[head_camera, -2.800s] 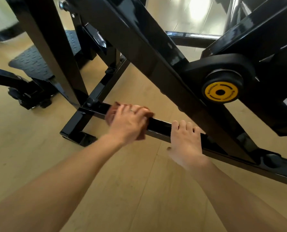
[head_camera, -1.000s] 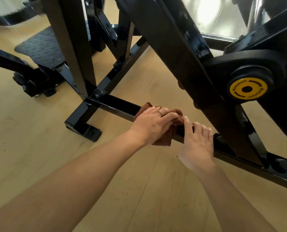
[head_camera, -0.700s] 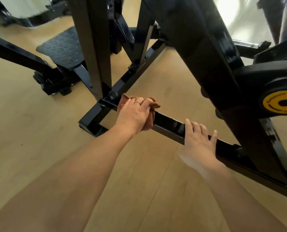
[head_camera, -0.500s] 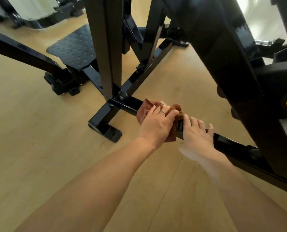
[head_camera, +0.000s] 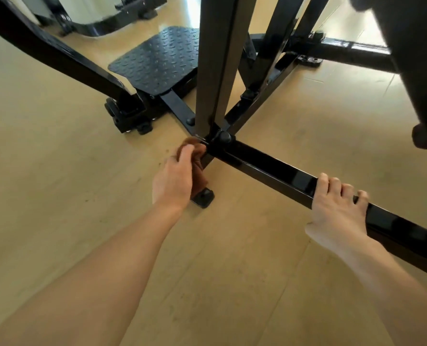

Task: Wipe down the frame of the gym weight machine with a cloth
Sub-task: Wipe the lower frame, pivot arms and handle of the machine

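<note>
The left hand [head_camera: 175, 178] is gripping a bunched brown cloth [head_camera: 195, 156] and pressing it against the short foot bar [head_camera: 206, 161] just below the bolted joint [head_camera: 223, 137], where the upright post [head_camera: 217, 63] meets the floor-level frame, probably to work grime out of that corner. The right hand [head_camera: 337, 206] is grasping the long glossy crossbar [head_camera: 277, 173] further along, fingers curled over its top edge, likely steadying the crouched person above the wooden floor [head_camera: 57, 171].

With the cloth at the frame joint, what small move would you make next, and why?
Probably slide the left hand and its cloth down the short leg toward the foot; the cloth sits just below the joint, while the right hand grips the bar.
</note>
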Available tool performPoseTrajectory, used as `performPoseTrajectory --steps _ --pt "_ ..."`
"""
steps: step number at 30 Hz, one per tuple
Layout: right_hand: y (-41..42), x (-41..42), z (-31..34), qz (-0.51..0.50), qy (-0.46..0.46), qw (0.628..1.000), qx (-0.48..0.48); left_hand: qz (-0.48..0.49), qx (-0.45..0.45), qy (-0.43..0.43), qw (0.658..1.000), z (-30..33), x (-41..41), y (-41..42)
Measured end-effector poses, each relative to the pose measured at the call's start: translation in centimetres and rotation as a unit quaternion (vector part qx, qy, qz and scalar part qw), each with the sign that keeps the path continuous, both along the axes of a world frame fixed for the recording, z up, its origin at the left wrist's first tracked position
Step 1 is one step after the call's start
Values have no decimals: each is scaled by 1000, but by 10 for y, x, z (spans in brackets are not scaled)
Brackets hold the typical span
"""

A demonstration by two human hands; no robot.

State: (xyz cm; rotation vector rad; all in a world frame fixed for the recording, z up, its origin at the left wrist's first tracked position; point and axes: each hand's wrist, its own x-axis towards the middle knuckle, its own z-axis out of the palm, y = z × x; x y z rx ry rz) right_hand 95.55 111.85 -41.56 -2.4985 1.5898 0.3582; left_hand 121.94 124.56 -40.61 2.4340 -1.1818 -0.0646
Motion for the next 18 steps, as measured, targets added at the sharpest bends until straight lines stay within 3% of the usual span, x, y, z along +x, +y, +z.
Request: performPoseTrajectory --steps 2,4,9,13,18 --pt "0 1 -3 2 2 1000 -4 50 -14 21 998 -3 10 -6" --pt "0 -1 -5 5 5 1000 -7 26 -23 35 999 -10 13 -23" --pt "0 -4 -7 9 6 1000 -11 71 92 38 992 -32 23 -58" --pt "-2 -3 -10 9 0 1000 -16 60 118 -23 991 -50 33 -57" --pt "-2 -2 -9 8 2 1000 -13 50 191 -19 980 -44 40 -50"
